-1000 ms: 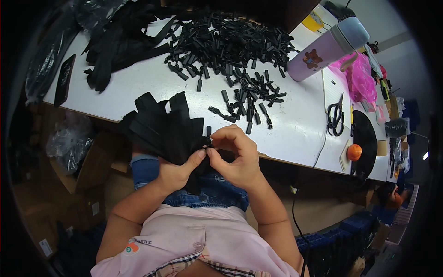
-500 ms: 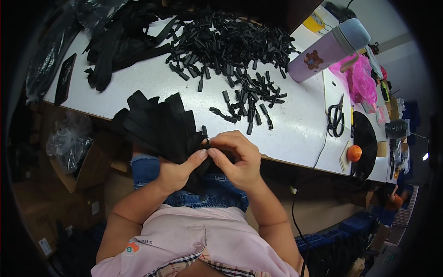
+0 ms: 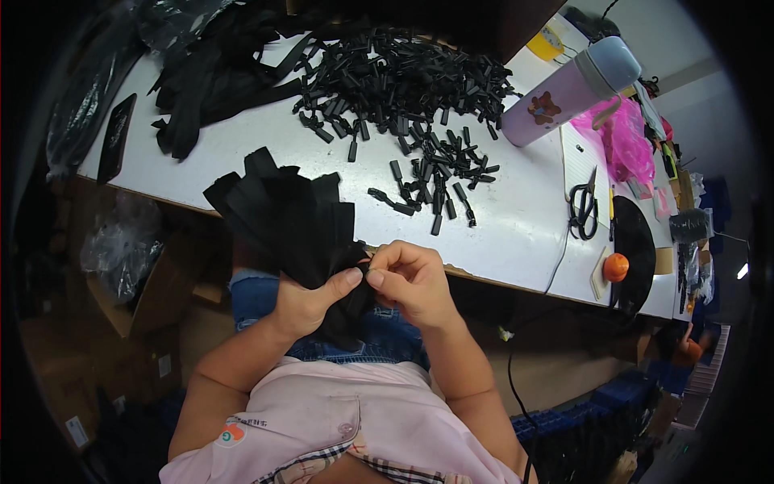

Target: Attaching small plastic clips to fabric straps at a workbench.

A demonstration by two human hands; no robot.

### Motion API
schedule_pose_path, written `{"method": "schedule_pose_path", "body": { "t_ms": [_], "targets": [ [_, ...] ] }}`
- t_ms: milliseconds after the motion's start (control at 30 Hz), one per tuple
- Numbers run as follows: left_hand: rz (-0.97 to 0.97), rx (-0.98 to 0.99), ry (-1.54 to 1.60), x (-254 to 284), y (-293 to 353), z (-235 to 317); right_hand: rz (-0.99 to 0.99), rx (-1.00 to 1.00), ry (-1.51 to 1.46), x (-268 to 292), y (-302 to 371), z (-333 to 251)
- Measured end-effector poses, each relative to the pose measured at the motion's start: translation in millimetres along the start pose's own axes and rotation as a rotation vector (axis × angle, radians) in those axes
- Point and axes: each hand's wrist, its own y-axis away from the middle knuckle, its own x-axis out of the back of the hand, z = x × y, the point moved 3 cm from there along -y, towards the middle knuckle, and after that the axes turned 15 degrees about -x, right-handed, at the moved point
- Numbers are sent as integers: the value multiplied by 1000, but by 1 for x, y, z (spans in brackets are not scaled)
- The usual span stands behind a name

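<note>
Strips (image 3: 294,222) of black cloth fan out from my left hand (image 3: 310,302), which is closed around their gathered lower part, thumb lying on top. They sit above my jeans (image 3: 251,302), in front of the near edge of the table (image 3: 508,242), their spread ends pointing up and to the left. My right hand (image 3: 415,282) meets them at their right side, beside the left thumb. Its thumb and forefinger are drawn in to a narrow pinch at a small dark bit there; I cannot tell what is between them.

Beyond my hands, a heap (image 3: 403,81) of small black pieces covers the far middle of the table, with a looser cluster (image 3: 439,173) spilling toward me. More black cloth (image 3: 218,89) lies at the far left, near a phone (image 3: 118,139). On the right, a lilac bottle (image 3: 556,101) stands near a pink bag (image 3: 627,145). Closer to me are scissors (image 3: 583,214) and a round orange thing (image 3: 616,267). Below the table's left side, a clear bag (image 3: 121,246) rests by a carton (image 3: 153,282).
</note>
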Motion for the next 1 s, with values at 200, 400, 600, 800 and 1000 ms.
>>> {"method": "schedule_pose_path", "body": {
  "t_ms": [200, 400, 600, 800, 1000],
  "targets": [
    [-69, -32, -140, 3, 2, -4, 81, -26, 14, -5, 3, -2],
    [0, -50, -126, -1, 6, -4, 248, 332, 289, -11, 8, 12],
    [-30, -50, -85, -4, 1, 4, 132, 260, 315, -6, 6, 8],
    [-153, 1, -113, 2, -3, 4, 18, 118, 115, -4, 7, 9],
    [-47, 125, -60, 3, -4, -2, 322, 642, 566, -7, 9, 1]
  ]
}}
